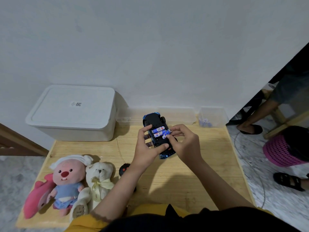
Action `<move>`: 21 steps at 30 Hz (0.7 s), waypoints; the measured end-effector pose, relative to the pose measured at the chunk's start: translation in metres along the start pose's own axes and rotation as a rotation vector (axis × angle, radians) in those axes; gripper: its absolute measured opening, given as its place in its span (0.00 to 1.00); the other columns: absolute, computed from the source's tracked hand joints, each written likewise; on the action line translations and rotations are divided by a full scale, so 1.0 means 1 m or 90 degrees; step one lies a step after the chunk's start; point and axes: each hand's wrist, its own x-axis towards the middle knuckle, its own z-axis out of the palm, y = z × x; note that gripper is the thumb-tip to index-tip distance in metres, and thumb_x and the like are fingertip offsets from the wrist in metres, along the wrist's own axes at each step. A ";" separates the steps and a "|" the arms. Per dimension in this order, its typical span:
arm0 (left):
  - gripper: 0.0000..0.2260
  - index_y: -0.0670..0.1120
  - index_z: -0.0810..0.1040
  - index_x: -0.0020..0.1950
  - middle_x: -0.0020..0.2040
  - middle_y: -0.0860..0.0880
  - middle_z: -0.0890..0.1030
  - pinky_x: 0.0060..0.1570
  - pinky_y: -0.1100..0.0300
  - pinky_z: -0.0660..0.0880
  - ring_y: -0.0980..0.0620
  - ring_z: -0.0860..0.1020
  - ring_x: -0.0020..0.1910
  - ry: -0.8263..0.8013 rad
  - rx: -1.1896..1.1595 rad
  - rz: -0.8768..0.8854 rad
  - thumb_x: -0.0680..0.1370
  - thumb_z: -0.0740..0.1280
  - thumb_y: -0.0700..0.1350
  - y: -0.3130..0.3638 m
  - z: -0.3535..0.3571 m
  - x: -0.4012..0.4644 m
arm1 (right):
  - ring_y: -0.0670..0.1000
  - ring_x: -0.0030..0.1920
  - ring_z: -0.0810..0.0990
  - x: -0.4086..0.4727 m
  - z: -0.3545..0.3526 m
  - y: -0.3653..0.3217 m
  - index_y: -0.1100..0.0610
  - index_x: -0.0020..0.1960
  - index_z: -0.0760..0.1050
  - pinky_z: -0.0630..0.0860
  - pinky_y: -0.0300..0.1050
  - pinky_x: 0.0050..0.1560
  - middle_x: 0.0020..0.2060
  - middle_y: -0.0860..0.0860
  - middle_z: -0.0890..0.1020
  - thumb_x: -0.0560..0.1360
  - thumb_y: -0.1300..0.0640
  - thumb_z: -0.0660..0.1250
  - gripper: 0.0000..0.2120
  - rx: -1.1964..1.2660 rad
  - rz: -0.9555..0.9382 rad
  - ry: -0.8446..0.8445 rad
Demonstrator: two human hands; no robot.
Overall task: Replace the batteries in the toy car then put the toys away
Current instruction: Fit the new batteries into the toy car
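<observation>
Left hand [147, 148] grips the inverted toy car [158, 136] above the bench [192, 173]; right hand [184, 141] pinches a battery [166, 133] tilted at the open compartment.

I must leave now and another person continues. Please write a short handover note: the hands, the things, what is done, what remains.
Left hand holds the upturned toy car above the table.
Right hand presses a third battery into the open compartment; two batteries are seated.
Left: seat it, close the cover, put the car, remote and plush toys away. The white box is closed.
</observation>
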 end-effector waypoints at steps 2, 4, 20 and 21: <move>0.35 0.56 0.67 0.65 0.58 0.48 0.72 0.44 0.57 0.81 0.49 0.78 0.52 -0.002 -0.009 0.000 0.65 0.78 0.37 0.002 0.001 -0.001 | 0.43 0.41 0.80 0.000 0.003 -0.002 0.57 0.46 0.78 0.77 0.42 0.44 0.38 0.46 0.82 0.67 0.66 0.72 0.09 0.005 -0.016 0.017; 0.35 0.56 0.67 0.65 0.58 0.48 0.73 0.44 0.57 0.80 0.50 0.78 0.51 -0.001 -0.016 0.001 0.65 0.78 0.36 0.003 0.001 -0.001 | 0.46 0.42 0.80 0.000 0.004 -0.003 0.58 0.44 0.78 0.78 0.44 0.44 0.38 0.49 0.81 0.68 0.68 0.68 0.08 0.023 -0.045 0.058; 0.34 0.55 0.67 0.65 0.59 0.45 0.73 0.43 0.55 0.81 0.45 0.79 0.52 0.003 -0.032 -0.014 0.66 0.77 0.35 0.002 -0.001 -0.002 | 0.44 0.53 0.80 0.013 0.003 0.002 0.61 0.45 0.82 0.75 0.41 0.57 0.48 0.51 0.83 0.67 0.63 0.75 0.07 0.090 -0.020 -0.119; 0.34 0.55 0.67 0.65 0.59 0.45 0.73 0.43 0.55 0.81 0.45 0.79 0.53 0.001 -0.035 -0.013 0.66 0.77 0.35 0.003 -0.001 -0.002 | 0.44 0.52 0.81 0.012 0.003 0.001 0.60 0.45 0.81 0.75 0.41 0.56 0.48 0.50 0.83 0.68 0.63 0.74 0.06 0.104 -0.027 -0.110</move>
